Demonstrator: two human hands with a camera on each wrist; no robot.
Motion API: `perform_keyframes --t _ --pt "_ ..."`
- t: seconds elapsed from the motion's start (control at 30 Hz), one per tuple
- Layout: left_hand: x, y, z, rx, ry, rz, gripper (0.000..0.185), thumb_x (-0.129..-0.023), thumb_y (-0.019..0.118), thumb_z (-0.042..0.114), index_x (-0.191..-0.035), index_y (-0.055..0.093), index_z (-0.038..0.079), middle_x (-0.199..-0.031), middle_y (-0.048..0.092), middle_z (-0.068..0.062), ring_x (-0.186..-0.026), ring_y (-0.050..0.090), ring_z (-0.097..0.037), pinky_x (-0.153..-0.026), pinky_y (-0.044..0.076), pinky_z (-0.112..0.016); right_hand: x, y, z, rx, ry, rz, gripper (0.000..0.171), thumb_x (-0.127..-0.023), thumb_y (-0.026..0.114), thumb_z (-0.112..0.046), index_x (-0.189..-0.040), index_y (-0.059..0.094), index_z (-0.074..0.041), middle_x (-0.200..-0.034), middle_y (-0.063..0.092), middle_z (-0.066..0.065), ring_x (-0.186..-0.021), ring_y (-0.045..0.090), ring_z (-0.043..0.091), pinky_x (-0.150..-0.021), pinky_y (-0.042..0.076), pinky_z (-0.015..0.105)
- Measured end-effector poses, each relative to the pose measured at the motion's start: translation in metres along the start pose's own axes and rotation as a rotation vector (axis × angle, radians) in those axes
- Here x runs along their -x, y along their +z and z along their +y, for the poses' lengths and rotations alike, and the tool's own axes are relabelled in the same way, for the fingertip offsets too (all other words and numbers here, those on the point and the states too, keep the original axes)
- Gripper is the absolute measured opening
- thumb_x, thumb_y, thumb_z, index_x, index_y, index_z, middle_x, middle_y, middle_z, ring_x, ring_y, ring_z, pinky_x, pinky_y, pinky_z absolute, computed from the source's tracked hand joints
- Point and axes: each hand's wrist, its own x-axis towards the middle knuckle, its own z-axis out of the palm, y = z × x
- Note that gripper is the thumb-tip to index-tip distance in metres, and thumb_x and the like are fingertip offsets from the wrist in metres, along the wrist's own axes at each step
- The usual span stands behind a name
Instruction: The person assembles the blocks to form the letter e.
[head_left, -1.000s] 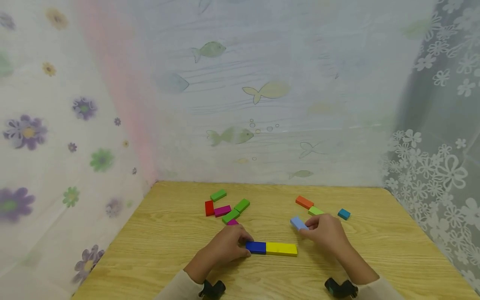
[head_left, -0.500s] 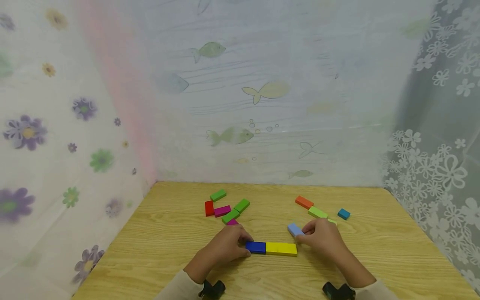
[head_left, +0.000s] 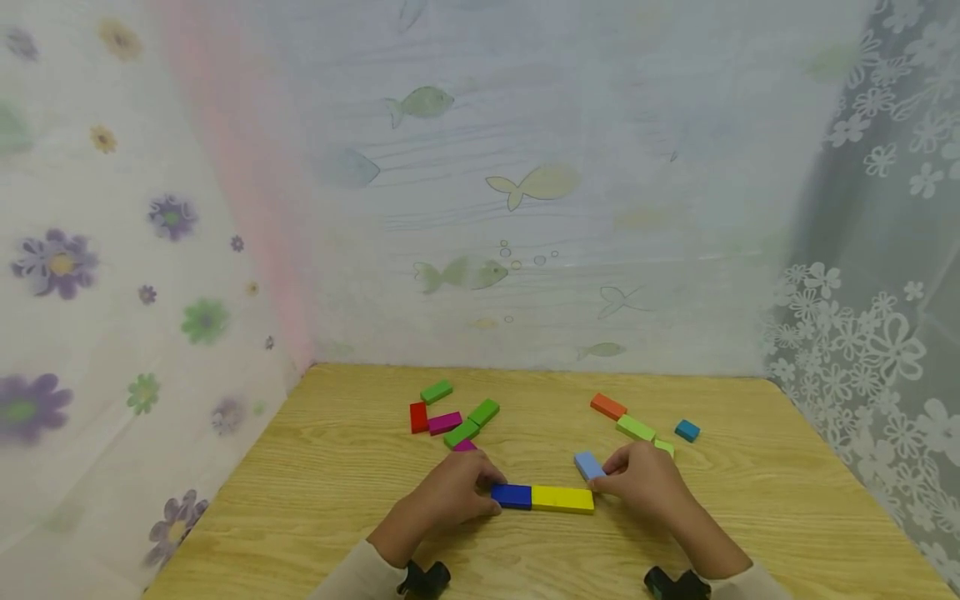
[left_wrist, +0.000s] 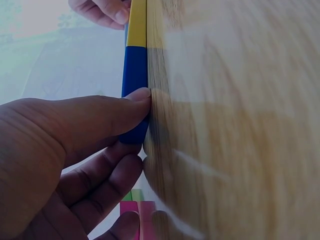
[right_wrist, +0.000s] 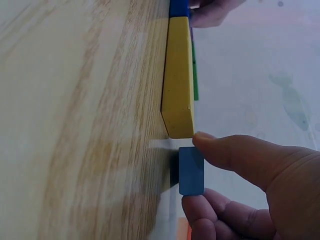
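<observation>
A dark blue block point(head_left: 513, 497) and a longer yellow block point(head_left: 562, 499) lie end to end in a row on the wooden table. At the row's left end, my left hand point(head_left: 452, 492) grips the dark blue block, thumb on the near side and fingers at the back. My right hand point(head_left: 647, 483) pinches a light blue block point(head_left: 587, 465) between thumb and fingers, just behind the yellow block's right end. In the right wrist view, the light blue block's end face point(right_wrist: 191, 172) shows close beside the yellow block's end, a narrow gap between them.
Behind my left hand lie green blocks point(head_left: 483, 411), a red block point(head_left: 418, 417) and magenta blocks point(head_left: 445, 423). Past my right hand are an orange block point(head_left: 608, 406), lime blocks point(head_left: 635, 428) and a small teal block point(head_left: 687, 430). A patterned curtain point(head_left: 555, 250) stands along the table's back edge.
My right hand has brought the light blue block a little nearer and to the left, toward the yellow block's end. My left hand stays on the dark blue block.
</observation>
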Motion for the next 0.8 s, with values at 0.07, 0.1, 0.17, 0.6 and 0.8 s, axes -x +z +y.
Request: perform_keyframes --t 0.07,0.1,0.17,0.6,0.8 --pt "0.0001 -0.0002 0.0 -0.002 0.004 0.001 0.028 -0.077 0.079 0.029 -0.104 0.074 0.023 -0.093 0.062 0.016 -0.088 0.057 -0.001 -0.081 0.049 -0.024 0.0005 -0.0009 -0.0004 0.002 -0.002 -0.003 0.031 -0.063 0.086 -0.042 -0.079 0.072 -0.019 -0.079 0.067 -0.006 -0.072 0.059 0.01 -0.06 0.048 0.028" --pt "0.0001 -0.0002 0.0002 -0.002 0.003 0.001 0.028 -0.077 0.079 0.029 -0.104 0.074 0.023 -0.093 0.062 0.016 -0.088 0.056 -0.001 -0.081 0.049 -0.024 0.0006 -0.0013 -0.0005 0.003 -0.002 -0.004 0.031 -0.064 0.086 -0.041 -0.079 0.072 -0.019 -0.079 0.067 -0.006 -0.072 0.059 0.01 -0.06 0.048 0.028" --pt "0.0 0.0 0.0 0.001 0.0 0.001 0.028 -0.077 0.08 0.029 -0.104 0.074 0.023 -0.093 0.062 0.017 -0.087 0.056 -0.001 -0.08 0.048 -0.023 0.001 -0.0022 -0.0011 0.004 -0.001 -0.008 0.031 -0.064 0.086 -0.041 -0.079 0.072 -0.019 -0.08 0.067 -0.006 -0.072 0.059 0.01 -0.06 0.049 0.028" --pt "-0.0007 0.0011 -0.0005 0.012 -0.016 -0.007 0.028 -0.076 0.08 0.029 -0.103 0.074 0.025 -0.092 0.06 0.017 -0.086 0.056 0.0 -0.079 0.049 -0.022 0.0042 -0.0055 -0.0024 0.016 -0.001 -0.041 0.031 -0.065 0.085 -0.04 -0.082 0.073 -0.017 -0.08 0.067 -0.005 -0.074 0.06 0.011 -0.061 0.05 0.03" --pt "-0.0011 0.0014 -0.0015 0.022 -0.019 -0.005 0.028 -0.076 0.08 0.029 -0.103 0.074 0.025 -0.092 0.06 0.018 -0.087 0.056 0.0 -0.079 0.049 -0.022 0.004 -0.0052 -0.003 0.01 -0.006 -0.051 0.029 -0.067 0.085 -0.039 -0.083 0.073 -0.017 -0.08 0.067 -0.005 -0.073 0.06 0.011 -0.061 0.05 0.03"
